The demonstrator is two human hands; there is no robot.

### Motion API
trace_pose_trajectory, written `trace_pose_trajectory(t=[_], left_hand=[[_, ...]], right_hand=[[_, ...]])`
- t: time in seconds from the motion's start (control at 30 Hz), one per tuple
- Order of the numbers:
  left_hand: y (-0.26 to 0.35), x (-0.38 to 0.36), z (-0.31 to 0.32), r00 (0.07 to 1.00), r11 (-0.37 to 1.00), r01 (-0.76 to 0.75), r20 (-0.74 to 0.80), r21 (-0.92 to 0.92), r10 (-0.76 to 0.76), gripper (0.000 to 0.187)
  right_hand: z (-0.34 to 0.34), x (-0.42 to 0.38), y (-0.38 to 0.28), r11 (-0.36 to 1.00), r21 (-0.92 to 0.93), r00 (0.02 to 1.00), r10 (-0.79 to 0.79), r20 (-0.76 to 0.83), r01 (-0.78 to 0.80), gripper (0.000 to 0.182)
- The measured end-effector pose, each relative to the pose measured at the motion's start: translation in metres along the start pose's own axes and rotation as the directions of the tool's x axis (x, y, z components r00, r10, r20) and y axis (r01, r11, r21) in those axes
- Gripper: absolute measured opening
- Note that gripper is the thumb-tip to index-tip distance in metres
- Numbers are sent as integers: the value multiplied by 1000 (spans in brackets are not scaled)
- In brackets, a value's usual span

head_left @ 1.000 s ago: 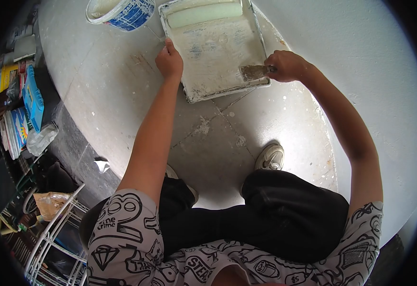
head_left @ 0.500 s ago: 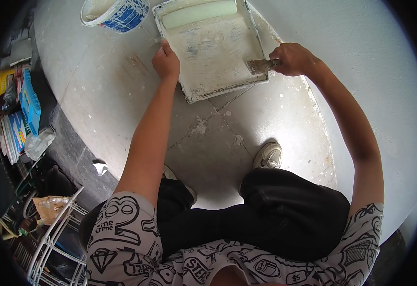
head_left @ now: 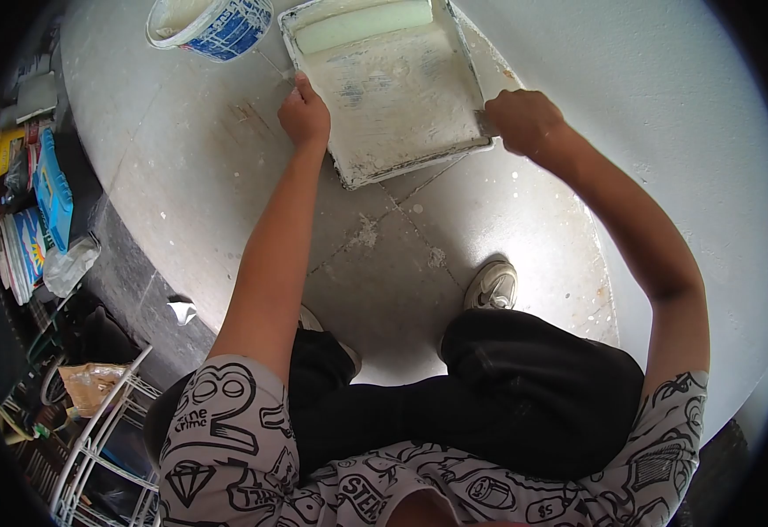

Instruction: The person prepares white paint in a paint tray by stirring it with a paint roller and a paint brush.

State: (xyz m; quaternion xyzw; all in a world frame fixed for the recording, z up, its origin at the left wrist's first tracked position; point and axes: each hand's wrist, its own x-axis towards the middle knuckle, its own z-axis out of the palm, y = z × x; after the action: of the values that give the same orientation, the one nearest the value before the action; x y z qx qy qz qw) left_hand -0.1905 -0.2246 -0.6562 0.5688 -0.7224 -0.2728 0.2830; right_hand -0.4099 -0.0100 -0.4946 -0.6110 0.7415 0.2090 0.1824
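Right hand [head_left: 524, 119] closed on a scraper at the tray's near-right rim; left hand [head_left: 305, 112] pressed to the opposite rim.

Curled right fingers hide nearly all of the scraper [head_left: 484, 126]: only a sliver of it shows, pointing from the fist toward the paint tray [head_left: 393, 97], which lies directly leftward of that grip, between the two hands. Left fingers rest closed against the tray's left edge; whether they pinch the rim cannot be told. Tray long axis runs away from the person, slightly tilted, with a paint roller [head_left: 364, 25] lying crosswise in its far end. Beyond the left hand, a blue-and-white bucket [head_left: 212, 25] stands on the spattered floor [head_left: 401, 255]. Nearer the body, one shoe [head_left: 492, 286] is planted below the tray.
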Motion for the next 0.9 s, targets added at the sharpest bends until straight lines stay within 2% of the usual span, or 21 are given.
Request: trace_pose_trajectory(t=[0.03, 0.07, 0.13, 0.23, 0.33, 0.37, 0.5, 0.6, 0.8, 0.9], left_hand=[[0, 0, 1, 1000, 1000, -3, -10, 0, 3, 61], [0, -2, 3, 1000, 1000, -4, -19, 3, 5, 61], [-1, -4, 4, 999, 1000, -14, -38, -7, 14, 60], [2, -5, 6, 999, 999, -25, -39, -44, 24, 59], [1, -6, 4, 1000, 999, 13, -4, -49, -13, 59], [0, -6, 5, 1000, 999, 18, -2, -44, -18, 58], [3, -8, 7, 999, 998, 31, -27, -62, -33, 58], [8, -10, 4, 999, 996, 38, -29, -87, -40, 58], [4, -9, 5, 996, 995, 83, 21, -60, -82, 63], [4, -12, 4, 999, 999, 18, -40, -51, -20, 60]], right_hand=[[0, -6, -9, 1000, 11, 999, -1, -45, 2, 17], [-6, -9, -22, 998, -62, 999, 15, -30, -17, 14], [-17, -5, -39, 993, -111, 990, 45, 136, -30, 15], [-17, 7, -46, 988, -138, 959, 100, 264, -65, 18], [6, 11, -19, 999, 9, 999, 38, 24, -38, 18], [-2, 9, -11, 994, 105, 1000, 29, 10, -30, 18], [3, -7, 0, 973, 177, 978, 118, 171, -148, 18], [14, -27, -5, 955, 246, 986, 148, 78, -163, 19], [38, -39, -7, 915, 337, 975, 215, 59, -222, 17], [40, -44, -5, 910, 341, 971, 234, 45, -235, 16]])
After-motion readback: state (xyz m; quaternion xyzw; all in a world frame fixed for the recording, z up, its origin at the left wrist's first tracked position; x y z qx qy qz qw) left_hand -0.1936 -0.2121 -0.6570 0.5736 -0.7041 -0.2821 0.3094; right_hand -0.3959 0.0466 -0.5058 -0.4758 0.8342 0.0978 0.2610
